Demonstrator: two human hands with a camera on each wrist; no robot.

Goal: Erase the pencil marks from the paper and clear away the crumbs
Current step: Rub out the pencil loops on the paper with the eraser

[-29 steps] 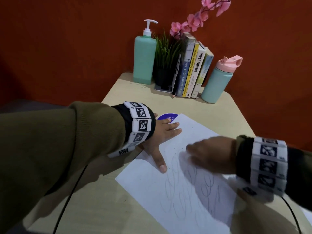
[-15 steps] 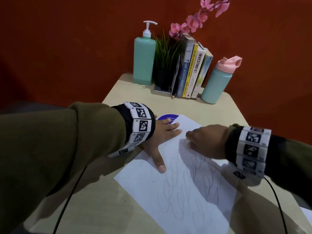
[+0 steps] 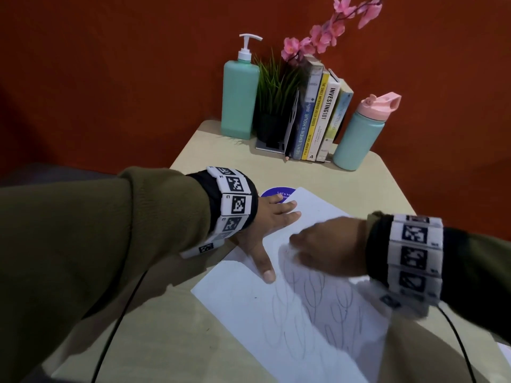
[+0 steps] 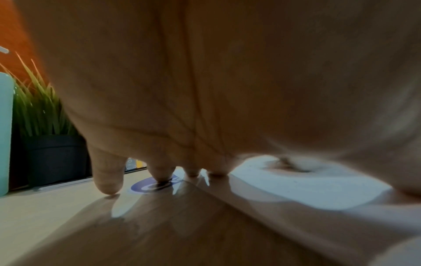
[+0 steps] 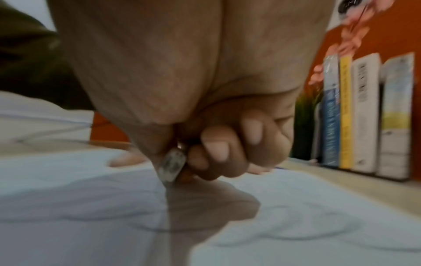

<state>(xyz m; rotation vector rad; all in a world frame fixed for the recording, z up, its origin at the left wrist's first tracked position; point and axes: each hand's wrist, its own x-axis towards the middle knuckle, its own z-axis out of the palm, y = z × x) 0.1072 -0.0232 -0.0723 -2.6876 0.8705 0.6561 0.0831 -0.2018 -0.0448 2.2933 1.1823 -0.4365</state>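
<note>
A white sheet of paper (image 3: 249, 308) with looping pencil marks (image 3: 318, 299) lies at an angle on the beige table (image 3: 345, 186). My left hand (image 3: 272, 225) lies flat with spread fingers on the sheet's upper left corner, thumb pointing toward me. My right hand (image 3: 326, 244), blurred in the head view, sits fisted over the marks in the sheet's upper middle. In the right wrist view its curled fingers (image 5: 216, 151) pinch a small greyish eraser (image 5: 172, 164) whose end touches the paper (image 5: 91, 207). The left wrist view shows my fingertips (image 4: 107, 180) on the table and paper (image 4: 307, 192).
At the table's far edge stand a green pump bottle (image 3: 240, 92), a potted grass plant (image 3: 273, 106), several upright books (image 3: 318, 114) and a teal flask with pink lid (image 3: 362, 131). A blue round sticker (image 3: 272, 192) lies partly under the paper's corner. Cables hang from both wrists.
My right hand rubs back and forth across the marks: it went up the sheet half a second ago and has come back down and left. The left hand has stayed put.
</note>
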